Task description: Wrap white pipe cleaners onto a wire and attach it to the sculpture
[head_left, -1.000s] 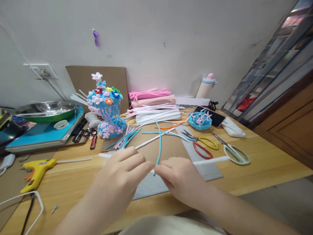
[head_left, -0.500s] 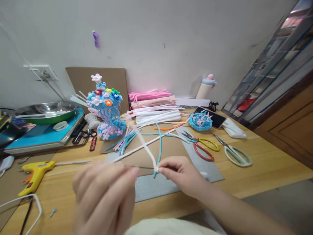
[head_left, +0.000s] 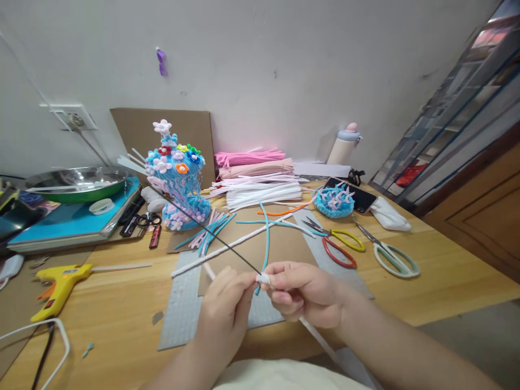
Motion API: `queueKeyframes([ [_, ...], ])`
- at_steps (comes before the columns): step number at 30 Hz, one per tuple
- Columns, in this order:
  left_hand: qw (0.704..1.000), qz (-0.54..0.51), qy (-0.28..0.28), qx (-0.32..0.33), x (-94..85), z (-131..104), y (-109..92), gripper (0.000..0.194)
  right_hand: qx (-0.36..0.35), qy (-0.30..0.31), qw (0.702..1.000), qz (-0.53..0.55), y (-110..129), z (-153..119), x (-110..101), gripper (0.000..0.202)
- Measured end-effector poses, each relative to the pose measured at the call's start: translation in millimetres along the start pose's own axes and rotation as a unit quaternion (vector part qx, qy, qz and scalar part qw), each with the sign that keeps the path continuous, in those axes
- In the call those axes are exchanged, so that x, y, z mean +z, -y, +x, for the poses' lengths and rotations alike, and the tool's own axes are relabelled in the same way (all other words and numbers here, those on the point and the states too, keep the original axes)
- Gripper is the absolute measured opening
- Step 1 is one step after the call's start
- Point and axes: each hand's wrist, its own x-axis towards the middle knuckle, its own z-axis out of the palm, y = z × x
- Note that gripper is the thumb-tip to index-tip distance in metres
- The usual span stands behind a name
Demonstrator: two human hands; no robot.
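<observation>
A small white fuzzy coil [head_left: 264,278] sits between the fingertips of both hands, on the end of a thin dark rod [head_left: 211,230] that slants up to the left. My right hand [head_left: 306,290] pinches the coil from the right. My left hand [head_left: 227,309] is closed at its left side, with part of a white pipe cleaner showing behind the fingers. Another white strip [head_left: 319,338] hangs below my right hand. Behind the hands a blue pipe cleaner [head_left: 267,238] and a long white one [head_left: 227,248] lie on brown cardboard [head_left: 284,244].
Scissors with red and yellow handles [head_left: 339,252] and green-handled scissors [head_left: 394,260] lie right. A yellow glue gun [head_left: 60,287] lies left. Behind stand a flowered blue craft [head_left: 179,173], bundled pipe cleaners [head_left: 262,192] and a blue fuzzy piece [head_left: 335,200].
My left hand has moved right and away from the camera, to the coil. The dark rod now slants up-left, and a white strip hangs below my right hand.
</observation>
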Motion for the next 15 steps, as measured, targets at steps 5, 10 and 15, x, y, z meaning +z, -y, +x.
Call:
queueKeyframes([
  [5, 0.997, 0.065, -0.004, 0.032, -1.2, -6.8, -7.2, 0.016, -0.103, -0.106, 0.986, -0.077, -7.6, 3.1, 2.9, 0.02],
  [10, 0.988, 0.148, -0.002, 0.048, -11.5, -1.3, -17.0, 0.009, -0.292, -0.257, 0.835, -0.389, -14.7, 1.5, 7.5, 0.015],
  [15, 0.973, 0.222, 0.033, 0.063, -25.9, 8.8, -26.8, 0.009, -0.344, -0.282, 0.617, -0.65, -21.8, -7.1, 8.1, 0.019],
])
